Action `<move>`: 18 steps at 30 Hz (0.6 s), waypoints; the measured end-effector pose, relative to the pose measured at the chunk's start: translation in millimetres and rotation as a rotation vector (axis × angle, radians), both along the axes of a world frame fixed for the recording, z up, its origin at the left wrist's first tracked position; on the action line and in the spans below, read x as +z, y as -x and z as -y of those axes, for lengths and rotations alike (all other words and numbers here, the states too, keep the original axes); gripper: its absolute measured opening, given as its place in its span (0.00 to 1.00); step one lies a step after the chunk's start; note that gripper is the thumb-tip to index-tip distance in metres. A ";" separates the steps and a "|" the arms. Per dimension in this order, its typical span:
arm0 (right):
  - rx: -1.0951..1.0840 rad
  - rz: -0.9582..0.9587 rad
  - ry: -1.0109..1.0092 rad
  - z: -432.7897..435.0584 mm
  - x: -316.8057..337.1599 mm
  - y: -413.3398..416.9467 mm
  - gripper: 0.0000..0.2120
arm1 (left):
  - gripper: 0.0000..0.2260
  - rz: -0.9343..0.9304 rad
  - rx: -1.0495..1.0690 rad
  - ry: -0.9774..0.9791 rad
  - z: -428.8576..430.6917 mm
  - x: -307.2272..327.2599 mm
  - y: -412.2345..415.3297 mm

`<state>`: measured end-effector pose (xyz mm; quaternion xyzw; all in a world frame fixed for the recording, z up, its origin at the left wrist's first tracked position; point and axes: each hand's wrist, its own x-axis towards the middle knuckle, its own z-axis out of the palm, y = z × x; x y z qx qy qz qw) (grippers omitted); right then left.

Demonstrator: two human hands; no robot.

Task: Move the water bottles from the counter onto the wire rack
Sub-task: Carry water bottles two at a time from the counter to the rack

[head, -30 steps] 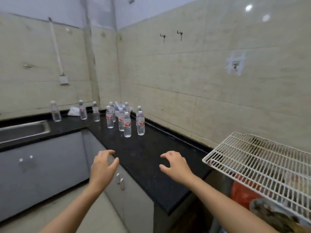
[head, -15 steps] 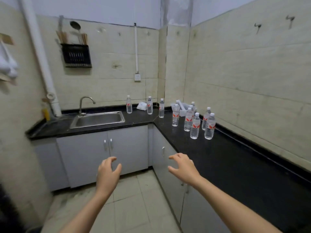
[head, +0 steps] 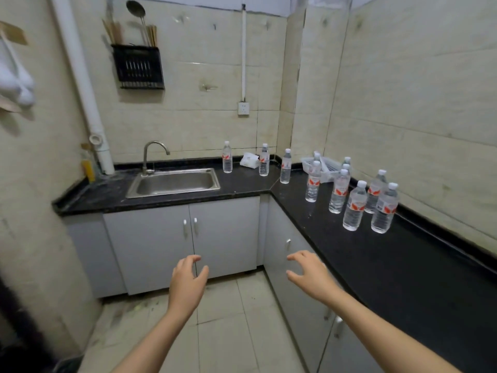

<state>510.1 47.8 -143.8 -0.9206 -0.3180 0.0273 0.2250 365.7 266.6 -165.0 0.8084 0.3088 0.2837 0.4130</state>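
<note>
both hands empty, fingers loosely curled and spread: left hand [head: 185, 278] over the floor, right hand [head: 309, 273] just off the counter [head: 403, 265] edge. water bottles [head: 354, 208] stand upright on the counter, well ahead and to the right of the right hand, none touched. rear bottles overlap near the white basket [head: 326, 168]; count unclear. versus 1 s ago: wire rack out of frame, sink [head: 174, 181] fully in view.
</note>
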 end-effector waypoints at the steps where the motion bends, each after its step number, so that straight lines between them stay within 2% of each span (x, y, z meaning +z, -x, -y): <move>1: 0.009 0.008 -0.038 -12.1 0.0 -18.0 0.19 | 0.14 0.014 0.000 -0.008 -9.6 3.6 -17.0; 6: 0.054 0.027 -0.233 -89.1 14.1 -88.7 0.15 | 0.14 0.047 0.029 -0.027 -55.8 25.5 -84.2; 11: 0.180 -0.040 -0.215 -172.8 11.1 -142.3 0.16 | 0.13 0.045 0.146 -0.010 -115.3 27.0 -119.5; 18: 0.265 -0.110 -0.143 -281.3 -15.7 -189.9 0.16 | 0.12 0.013 0.321 0.005 -216.0 -6.5 -136.4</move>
